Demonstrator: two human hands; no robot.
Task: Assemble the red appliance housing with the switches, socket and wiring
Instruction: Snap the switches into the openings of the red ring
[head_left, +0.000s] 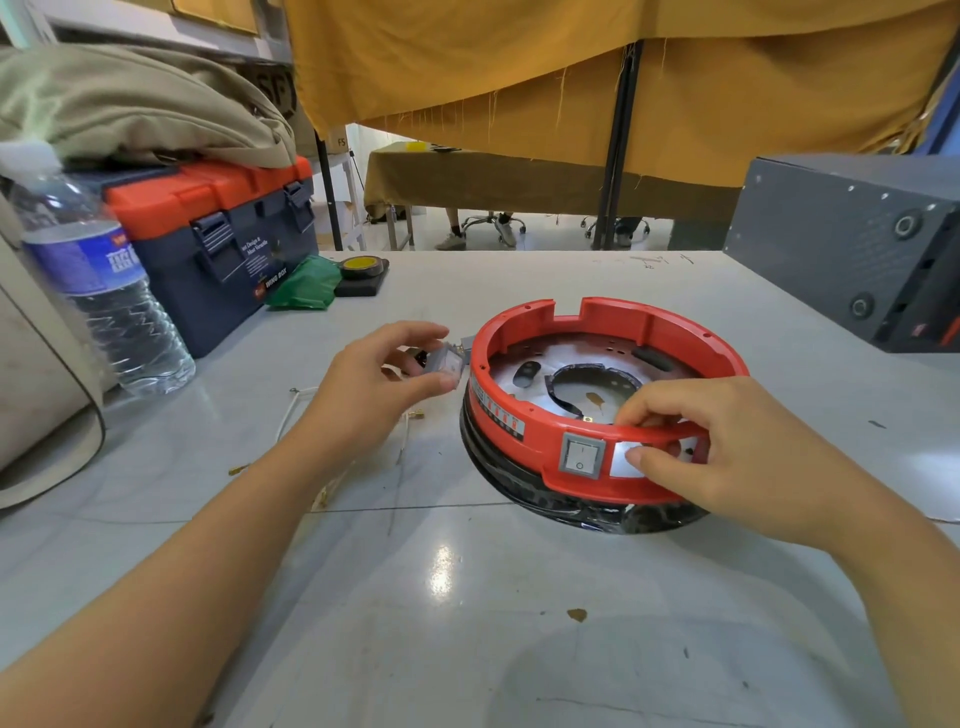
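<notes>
Two bare forearms reached in over the glossy grey table (441, 597). Right hand (727, 457) gripped the near rim of the round red plastic housing (613, 332), thumb pressed at an open cutout just right of a fitted grey rocker switch (582, 453). That ring sat mid-table, tilted on a black base, metal plate with holes inside. Left hand (379, 384) pinched a second grey switch (447, 366) just left of the housing. Far left stood a closed orange-lidded blue toolbox (223, 228).
</notes>
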